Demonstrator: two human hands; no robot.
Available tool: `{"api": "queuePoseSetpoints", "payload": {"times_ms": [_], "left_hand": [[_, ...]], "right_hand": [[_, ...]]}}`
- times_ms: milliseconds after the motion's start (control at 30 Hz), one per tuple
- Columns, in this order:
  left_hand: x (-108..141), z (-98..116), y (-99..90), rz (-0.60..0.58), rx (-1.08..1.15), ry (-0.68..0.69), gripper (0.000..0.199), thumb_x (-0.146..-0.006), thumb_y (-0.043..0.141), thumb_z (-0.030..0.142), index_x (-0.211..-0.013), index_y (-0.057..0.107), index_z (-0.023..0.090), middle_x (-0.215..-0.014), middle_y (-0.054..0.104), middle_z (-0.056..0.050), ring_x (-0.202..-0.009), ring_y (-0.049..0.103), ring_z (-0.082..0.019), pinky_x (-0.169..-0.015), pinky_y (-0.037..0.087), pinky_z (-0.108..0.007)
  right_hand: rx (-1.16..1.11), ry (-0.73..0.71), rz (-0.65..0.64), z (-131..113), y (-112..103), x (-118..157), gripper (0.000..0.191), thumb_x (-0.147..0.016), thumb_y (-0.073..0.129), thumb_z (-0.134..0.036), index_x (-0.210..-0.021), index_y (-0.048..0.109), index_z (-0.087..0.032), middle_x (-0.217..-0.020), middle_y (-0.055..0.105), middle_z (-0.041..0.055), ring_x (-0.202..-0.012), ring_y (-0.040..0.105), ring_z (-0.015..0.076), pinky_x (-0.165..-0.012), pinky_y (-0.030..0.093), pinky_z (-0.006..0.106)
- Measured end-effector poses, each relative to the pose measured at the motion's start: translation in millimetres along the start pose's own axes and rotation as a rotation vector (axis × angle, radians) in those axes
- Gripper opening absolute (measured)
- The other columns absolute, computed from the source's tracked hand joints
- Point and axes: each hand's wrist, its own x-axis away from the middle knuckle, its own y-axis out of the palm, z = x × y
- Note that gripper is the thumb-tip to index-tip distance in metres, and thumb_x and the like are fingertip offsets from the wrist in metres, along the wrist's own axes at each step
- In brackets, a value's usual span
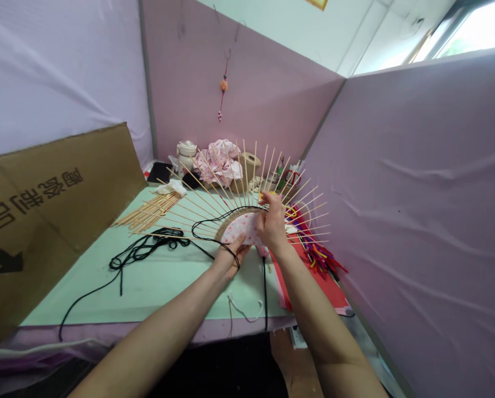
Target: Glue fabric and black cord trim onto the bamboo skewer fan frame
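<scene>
A half-round piece (pixel 241 228) covered in white fabric with pink dots has a woven brown rim, and thin wooden sticks (pixel 200 188) fan out from it. My left hand (pixel 231 257) grips its lower edge, thumb on the fabric and fingers behind it. Black cord (pixel 201 221) loops over the left wrist and runs along the rim to my right hand (pixel 273 221). The right fingers are bent around the cord at the rim's upper right, among the sticks. More black cord (pixel 167 236) lies tangled on the table, left of the piece.
Loose sticks (pixel 158 211) lie at left beside a cardboard sheet (pixel 57 221). Behind stand a white jar (pixel 186 149), pink cloth (pixel 218 160) and a twine roll (pixel 251 161). Red sheets (pixel 314 284) and colourful fuzzy strips (pixel 320 257) are at right. A pink glue gun (pixel 263 251) trails a cable.
</scene>
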Motion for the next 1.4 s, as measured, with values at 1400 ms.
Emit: {"api": "queuePoseSetpoints", "payload": {"times_ms": [1400], "left_hand": [[-2, -2, -2.8, -0.036, 0.035, -0.021, 0.027, -0.074, 0.072, 0.005, -0.099, 0.065, 0.013, -0.095, 0.074, -0.009, -0.08, 0.072, -0.016, -0.082, 0.059, -0.028]], "right_hand": [[-0.113, 0.098, 0.105, 16, -15, 20, 0.047, -0.079, 0.042, -0.002, -0.123, 0.044, -0.02, -0.12, 0.045, 0.0128, -0.092, 0.063, 0.0183, -0.095, 0.049, 0.047]]}}
